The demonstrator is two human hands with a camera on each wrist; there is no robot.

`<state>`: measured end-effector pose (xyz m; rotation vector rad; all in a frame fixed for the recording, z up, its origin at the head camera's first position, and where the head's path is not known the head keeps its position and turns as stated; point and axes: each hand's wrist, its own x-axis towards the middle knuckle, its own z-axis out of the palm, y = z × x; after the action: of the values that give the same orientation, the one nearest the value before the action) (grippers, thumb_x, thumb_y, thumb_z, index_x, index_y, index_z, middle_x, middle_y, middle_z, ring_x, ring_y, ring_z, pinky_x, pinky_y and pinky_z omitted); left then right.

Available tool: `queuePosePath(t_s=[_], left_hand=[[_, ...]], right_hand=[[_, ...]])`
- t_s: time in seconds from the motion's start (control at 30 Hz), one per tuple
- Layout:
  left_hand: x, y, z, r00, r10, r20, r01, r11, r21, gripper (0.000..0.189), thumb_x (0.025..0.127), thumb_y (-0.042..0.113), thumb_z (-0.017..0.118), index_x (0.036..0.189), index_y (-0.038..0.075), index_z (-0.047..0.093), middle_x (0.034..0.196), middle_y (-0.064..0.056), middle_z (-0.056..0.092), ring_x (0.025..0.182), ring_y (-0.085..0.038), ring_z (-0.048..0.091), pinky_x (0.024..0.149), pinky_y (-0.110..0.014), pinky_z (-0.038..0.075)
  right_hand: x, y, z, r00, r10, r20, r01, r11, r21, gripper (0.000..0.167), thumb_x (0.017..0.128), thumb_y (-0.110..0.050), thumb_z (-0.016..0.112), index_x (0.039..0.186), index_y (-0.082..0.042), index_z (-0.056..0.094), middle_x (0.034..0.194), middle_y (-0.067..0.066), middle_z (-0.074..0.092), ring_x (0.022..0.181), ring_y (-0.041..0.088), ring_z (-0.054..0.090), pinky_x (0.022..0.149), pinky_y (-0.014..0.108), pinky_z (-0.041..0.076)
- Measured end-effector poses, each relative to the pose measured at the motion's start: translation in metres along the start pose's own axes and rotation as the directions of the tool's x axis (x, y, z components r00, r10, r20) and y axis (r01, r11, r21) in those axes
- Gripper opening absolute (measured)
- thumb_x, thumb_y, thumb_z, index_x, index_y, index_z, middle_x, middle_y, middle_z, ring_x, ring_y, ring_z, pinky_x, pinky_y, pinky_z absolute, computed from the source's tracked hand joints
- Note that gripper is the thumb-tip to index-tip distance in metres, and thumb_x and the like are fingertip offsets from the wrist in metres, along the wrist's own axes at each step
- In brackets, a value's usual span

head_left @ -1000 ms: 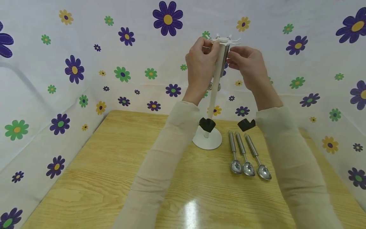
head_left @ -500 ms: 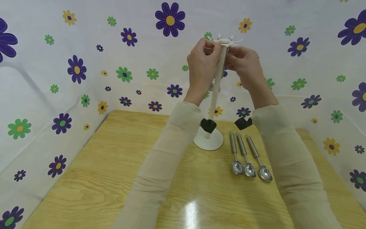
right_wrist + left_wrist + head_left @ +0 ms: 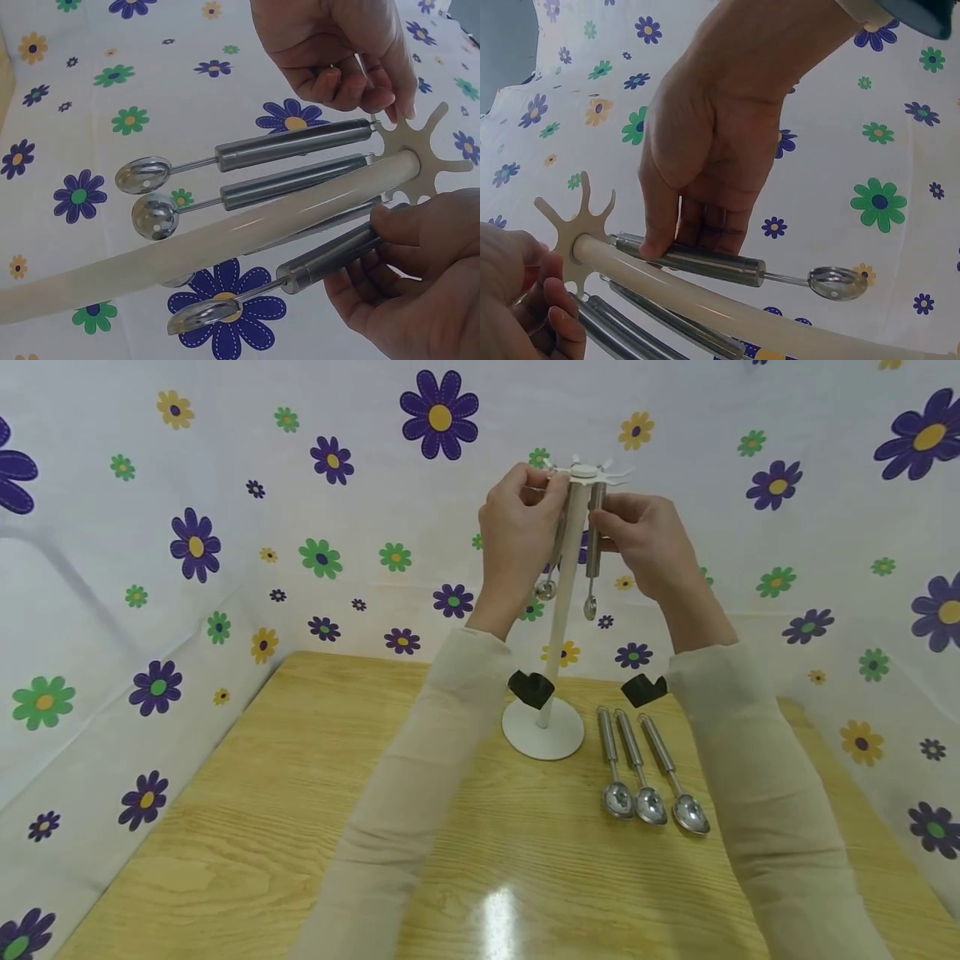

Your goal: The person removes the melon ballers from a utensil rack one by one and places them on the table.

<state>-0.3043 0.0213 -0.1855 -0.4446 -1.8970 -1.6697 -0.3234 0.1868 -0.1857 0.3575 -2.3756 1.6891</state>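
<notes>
A white utensil stand (image 3: 561,610) has a round base and a top ring of hooked arms. My left hand (image 3: 521,527) pinches one arm of that ring with thumb and fingers; the right wrist view shows this left hand (image 3: 337,52) at the arm's tip. To the right of the pole, my right hand (image 3: 647,539) grips a metal spoon (image 3: 593,552) by its handle, high up by the ring; its bowl (image 3: 838,283) points down and away. Several other metal spoons hang from the ring, two showing well, such as this spoon (image 3: 296,145); others are partly behind the pole.
Three more metal spoons, among them the middle spoon (image 3: 641,768), lie side by side on the wooden table (image 3: 300,827), right of the stand's base (image 3: 543,743). Flower-patterned cloth (image 3: 360,510) covers the walls behind and beside the table.
The right hand has come in and gripped the spoon handle. That spoon now shows clear of the pole on the right, while spoons behind have shifted left. The left hand stays at the ring.
</notes>
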Motion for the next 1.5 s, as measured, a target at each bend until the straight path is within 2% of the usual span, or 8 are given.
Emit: queuePosePath(t_s=[0.2,0.53,0.77,0.97,1.17,1.27,1.37,1.5], left_hand=[[0.004,0.003,-0.004,0.998,-0.054,0.027,0.054,0.998,-0.016,0.019,0.104,0.024,0.065,0.105,0.006,0.071,0.088,-0.003,0.068,0.081,-0.013,0.061,0.072,-0.025,0.05],[0.008,-0.001,-0.009,0.991,-0.096,0.093,0.106,0.989,-0.108,0.02,0.103,0.023,0.067,0.104,0.004,0.072,0.089,-0.003,0.065,0.083,-0.014,0.057,0.075,-0.025,0.049],[0.01,-0.004,-0.012,0.981,-0.124,0.149,0.145,0.979,-0.141,0.023,0.103,0.025,0.067,0.11,0.004,0.074,0.094,-0.003,0.064,0.083,-0.014,0.055,0.074,-0.025,0.049],[0.011,-0.004,-0.012,0.975,-0.152,0.162,0.177,0.973,-0.148,0.026,0.103,0.028,0.067,0.112,0.004,0.075,0.093,-0.003,0.063,0.073,-0.013,0.052,0.068,-0.024,0.045],[0.011,-0.003,-0.012,0.957,-0.208,0.2,0.241,0.957,-0.159,0.027,0.103,0.031,0.067,0.112,0.007,0.074,0.093,-0.002,0.062,0.073,-0.012,0.051,0.066,-0.024,0.043],[0.011,-0.003,-0.013,0.954,-0.209,0.215,0.248,0.953,-0.173,0.028,0.103,0.031,0.067,0.111,0.006,0.074,0.093,-0.003,0.062,0.072,-0.012,0.05,0.065,-0.024,0.042],[0.009,-0.002,-0.014,0.958,-0.197,0.208,0.236,0.954,-0.186,0.028,0.103,0.03,0.067,0.113,0.004,0.073,0.094,-0.004,0.062,0.072,-0.012,0.05,0.065,-0.024,0.042],[0.001,0.004,-0.015,0.986,-0.13,0.1,0.15,0.961,-0.232,0.026,0.105,0.023,0.064,0.119,0.002,0.069,0.097,-0.004,0.062,0.074,-0.012,0.052,0.069,-0.023,0.046]], right_hand=[[-0.011,0.0,-0.007,0.999,-0.039,-0.016,0.038,0.998,-0.048,0.039,0.106,-0.023,0.061,0.139,-0.002,0.063,0.126,0.011,0.068,0.113,0.024,0.069,0.116,0.04,0.038],[-0.035,-0.003,-0.016,0.995,-0.088,-0.048,0.082,0.99,-0.114,0.037,0.104,-0.02,0.063,0.132,0.003,0.064,0.106,0.005,0.069,0.093,0.019,0.065,0.092,0.03,0.055],[-0.053,-0.01,-0.019,0.993,-0.093,-0.071,0.081,0.985,-0.154,0.037,0.102,-0.018,0.068,0.13,0.005,0.066,0.107,0.008,0.069,0.088,0.018,0.068,0.084,0.025,0.056],[-0.069,-0.014,-0.014,0.987,-0.12,-0.104,0.101,0.98,-0.172,0.037,0.102,-0.017,0.068,0.132,0.004,0.066,0.114,0.014,0.069,0.094,0.021,0.068,0.087,0.026,0.057],[-0.083,-0.018,-0.005,0.973,-0.176,-0.152,0.143,0.969,-0.202,0.034,0.1,-0.014,0.071,0.128,0.006,0.068,0.104,0.018,0.069,0.083,0.02,0.064,0.075,0.018,0.055],[-0.089,-0.02,0.0,0.966,-0.19,-0.177,0.149,0.964,-0.222,0.033,0.099,-0.014,0.071,0.125,0.006,0.069,0.103,0.021,0.07,0.08,0.019,0.063,0.071,0.017,0.053],[-0.094,-0.022,0.004,0.958,-0.201,-0.203,0.148,0.957,-0.25,0.032,0.1,-0.015,0.07,0.124,0.006,0.069,0.102,0.021,0.07,0.08,0.019,0.063,0.071,0.017,0.052],[-0.099,-0.024,0.007,0.954,-0.198,-0.227,0.135,0.954,-0.266,0.032,0.101,-0.016,0.069,0.125,0.005,0.069,0.103,0.021,0.071,0.082,0.019,0.065,0.072,0.017,0.052]])
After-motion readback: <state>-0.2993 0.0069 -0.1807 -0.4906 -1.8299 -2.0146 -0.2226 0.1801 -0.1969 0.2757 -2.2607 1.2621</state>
